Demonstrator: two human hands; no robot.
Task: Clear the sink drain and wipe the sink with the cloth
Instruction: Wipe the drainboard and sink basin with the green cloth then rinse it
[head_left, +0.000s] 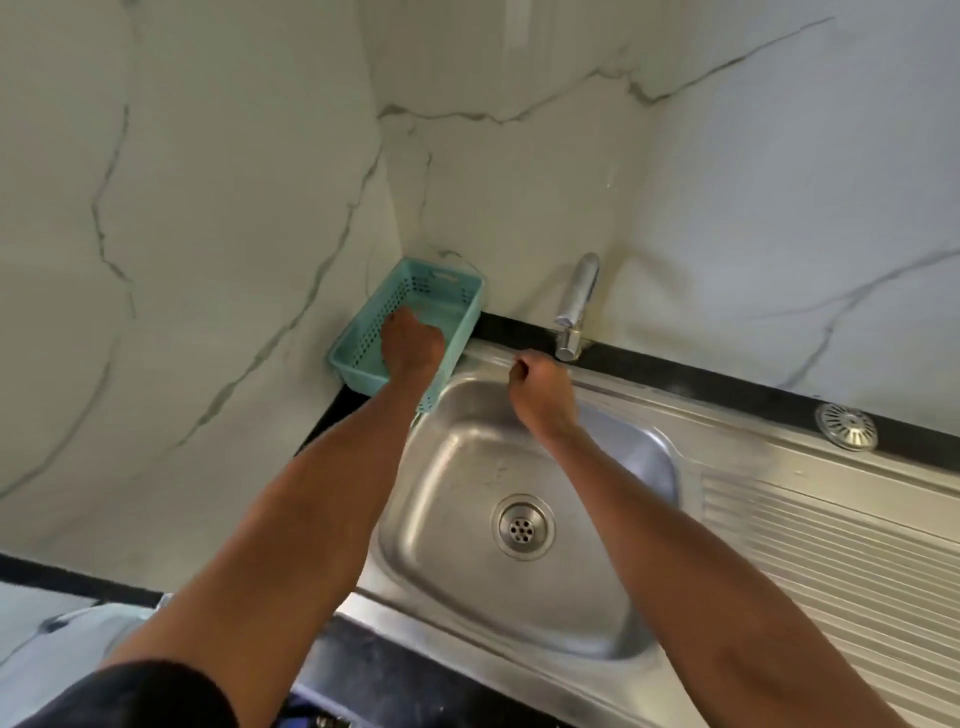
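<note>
A stainless steel sink fills the lower middle and right of the frame, set into a dark counter that shows as a black strip along its near edge and behind its back rim. The basin is rounded and dull grey, with the round drain at its centre, its small holes showing. To the right of the basin a ribbed draining board runs to the frame's right edge. At the far right, on the back rim of the sink, lies a round metal strainer, well apart from the drain.

White marble-look wall panels with grey veins cover the whole upper half and meet in a corner at upper centre. A chrome tap stands at the back rim, just right of centre.

In the corner, left of the tap, a teal perforated plastic basket sits on the counter, touching the sink's left rim. The left hand reaches down into it; its fingers are hidden inside, so I cannot tell whether they grasp anything. The right hand hovers over the basin's back edge just below the tap, fingers curled in loosely and holding nothing visible.

No cloth shows in this view. A dark sleeve sits at the lower left.
</note>
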